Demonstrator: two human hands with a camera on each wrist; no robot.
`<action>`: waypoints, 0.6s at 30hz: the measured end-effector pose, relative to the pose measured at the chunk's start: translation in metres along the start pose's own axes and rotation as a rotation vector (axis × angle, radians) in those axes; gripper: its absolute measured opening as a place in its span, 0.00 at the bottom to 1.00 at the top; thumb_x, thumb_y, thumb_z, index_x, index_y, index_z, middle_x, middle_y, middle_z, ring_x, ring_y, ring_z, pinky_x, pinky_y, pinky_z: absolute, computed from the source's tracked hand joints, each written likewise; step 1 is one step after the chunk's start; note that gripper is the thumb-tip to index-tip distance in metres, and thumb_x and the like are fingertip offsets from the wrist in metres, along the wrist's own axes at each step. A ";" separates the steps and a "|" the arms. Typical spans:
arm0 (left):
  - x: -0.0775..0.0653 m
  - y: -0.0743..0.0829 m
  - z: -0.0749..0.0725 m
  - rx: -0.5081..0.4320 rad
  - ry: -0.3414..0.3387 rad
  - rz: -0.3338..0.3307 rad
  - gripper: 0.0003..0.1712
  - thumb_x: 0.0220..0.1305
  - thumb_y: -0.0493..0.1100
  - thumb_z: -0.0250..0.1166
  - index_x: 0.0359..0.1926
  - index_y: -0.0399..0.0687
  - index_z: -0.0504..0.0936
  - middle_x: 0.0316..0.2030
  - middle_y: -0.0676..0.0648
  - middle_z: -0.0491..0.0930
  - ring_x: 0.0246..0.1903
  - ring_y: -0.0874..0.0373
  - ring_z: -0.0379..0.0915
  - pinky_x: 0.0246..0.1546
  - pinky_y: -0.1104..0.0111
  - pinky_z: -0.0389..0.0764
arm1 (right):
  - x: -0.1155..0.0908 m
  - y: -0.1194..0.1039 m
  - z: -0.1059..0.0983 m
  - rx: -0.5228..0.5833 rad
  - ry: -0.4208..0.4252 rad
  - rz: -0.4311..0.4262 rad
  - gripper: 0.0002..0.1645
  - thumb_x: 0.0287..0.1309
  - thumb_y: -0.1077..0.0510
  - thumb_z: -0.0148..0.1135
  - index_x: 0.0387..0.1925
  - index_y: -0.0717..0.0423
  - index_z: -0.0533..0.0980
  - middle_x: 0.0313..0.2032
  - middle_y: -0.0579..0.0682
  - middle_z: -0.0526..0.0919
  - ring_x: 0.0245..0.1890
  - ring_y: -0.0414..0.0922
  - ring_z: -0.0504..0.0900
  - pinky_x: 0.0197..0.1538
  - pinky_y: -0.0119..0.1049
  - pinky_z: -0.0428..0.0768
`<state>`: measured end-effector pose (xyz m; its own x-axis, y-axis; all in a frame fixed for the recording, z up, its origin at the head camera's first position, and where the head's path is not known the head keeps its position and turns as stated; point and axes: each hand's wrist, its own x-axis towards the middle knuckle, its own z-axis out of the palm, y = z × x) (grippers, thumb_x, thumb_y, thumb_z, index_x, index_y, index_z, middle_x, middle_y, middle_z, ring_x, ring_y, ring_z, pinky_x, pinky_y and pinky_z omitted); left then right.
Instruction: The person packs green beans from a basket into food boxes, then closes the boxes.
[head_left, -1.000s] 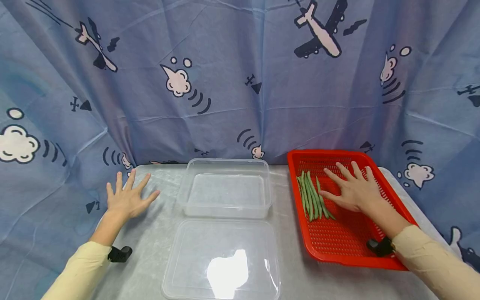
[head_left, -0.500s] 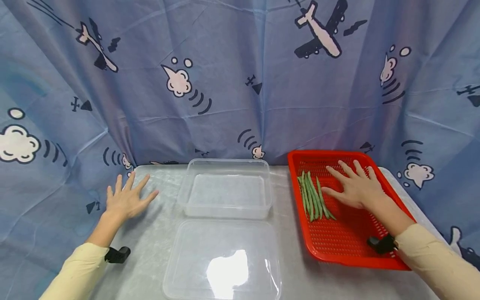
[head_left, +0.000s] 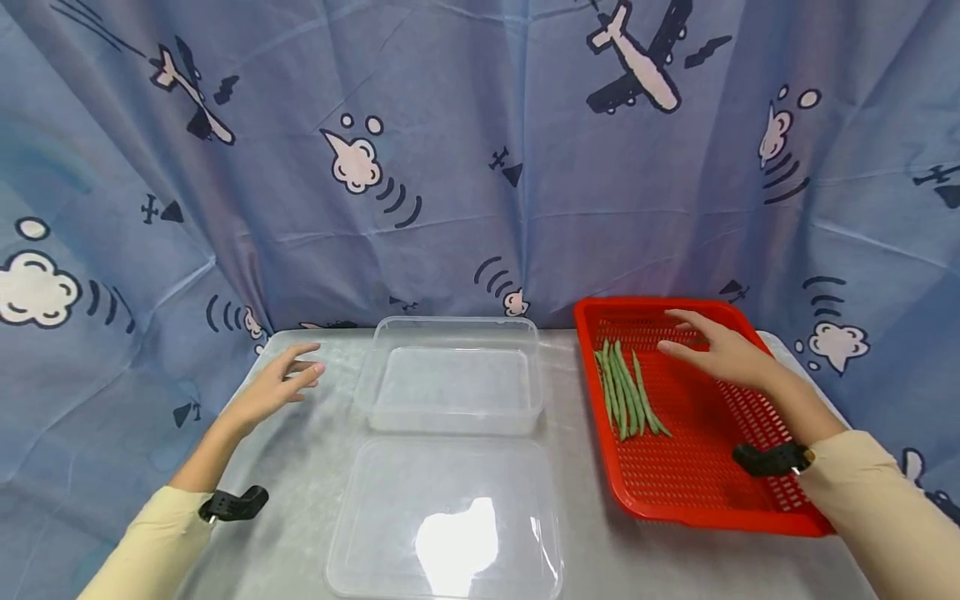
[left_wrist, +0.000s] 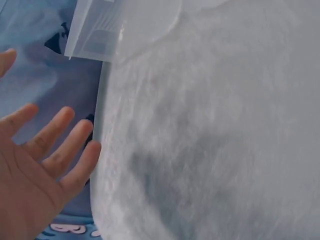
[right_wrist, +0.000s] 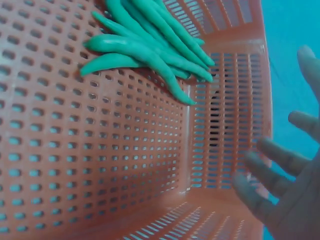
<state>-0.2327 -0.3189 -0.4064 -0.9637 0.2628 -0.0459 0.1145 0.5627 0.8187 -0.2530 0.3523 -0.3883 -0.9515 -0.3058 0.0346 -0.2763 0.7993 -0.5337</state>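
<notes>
Rotated from spread flat to edge-on since a second ago, the left hand (head_left: 272,390) hangs over the grey table (head_left: 292,517) left of centre and the right hand (head_left: 722,354) over the red plastic basket (head_left: 697,458) at the right of the frame, each with relaxed, parted fingers. Green beans (head_left: 626,396) lie bunched along the basket's left side, while a clear plastic container (head_left: 450,422) stands mid-frame with a translucent lid (head_left: 378,533) lying flat at bottom centre.

The person wears a pale yellow, creased cloth left sleeve (head_left: 150,542) and a matching pale yellow right sleeve (head_left: 873,500), plus a small black left wrist camera (head_left: 238,505) and similar black right wrist camera (head_left: 771,460).
</notes>
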 end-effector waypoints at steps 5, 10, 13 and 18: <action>0.006 -0.004 0.011 -0.210 -0.054 -0.013 0.38 0.78 0.51 0.58 0.79 0.46 0.54 0.68 0.27 0.64 0.63 0.30 0.65 0.58 0.42 0.71 | -0.001 0.016 0.004 0.136 -0.004 -0.045 0.43 0.65 0.53 0.70 0.73 0.65 0.62 0.55 0.69 0.77 0.52 0.63 0.79 0.47 0.50 0.82; 0.016 -0.006 0.024 -0.355 -0.086 -0.005 0.38 0.77 0.46 0.59 0.79 0.46 0.53 0.70 0.27 0.61 0.65 0.29 0.62 0.60 0.42 0.68 | 0.003 0.026 0.010 0.265 -0.059 -0.046 0.44 0.62 0.58 0.72 0.73 0.65 0.62 0.55 0.68 0.78 0.51 0.60 0.79 0.42 0.41 0.83; 0.020 -0.006 0.032 -0.408 -0.088 0.003 0.38 0.77 0.44 0.59 0.80 0.45 0.52 0.70 0.26 0.59 0.65 0.29 0.61 0.61 0.41 0.66 | 0.008 0.030 0.014 0.328 -0.095 -0.032 0.45 0.62 0.59 0.72 0.74 0.65 0.61 0.56 0.70 0.76 0.53 0.62 0.78 0.42 0.47 0.83; 0.026 -0.003 0.044 -0.449 -0.079 -0.016 0.37 0.76 0.43 0.60 0.79 0.47 0.54 0.71 0.27 0.59 0.67 0.30 0.60 0.61 0.40 0.65 | 0.015 0.036 0.020 0.370 -0.107 -0.003 0.45 0.61 0.60 0.73 0.74 0.65 0.61 0.54 0.70 0.77 0.44 0.56 0.81 0.39 0.49 0.83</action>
<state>-0.2479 -0.2791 -0.4348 -0.9412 0.3257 -0.0895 -0.0327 0.1759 0.9839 -0.2741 0.3658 -0.4240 -0.9258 -0.3758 -0.0420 -0.1925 0.5639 -0.8031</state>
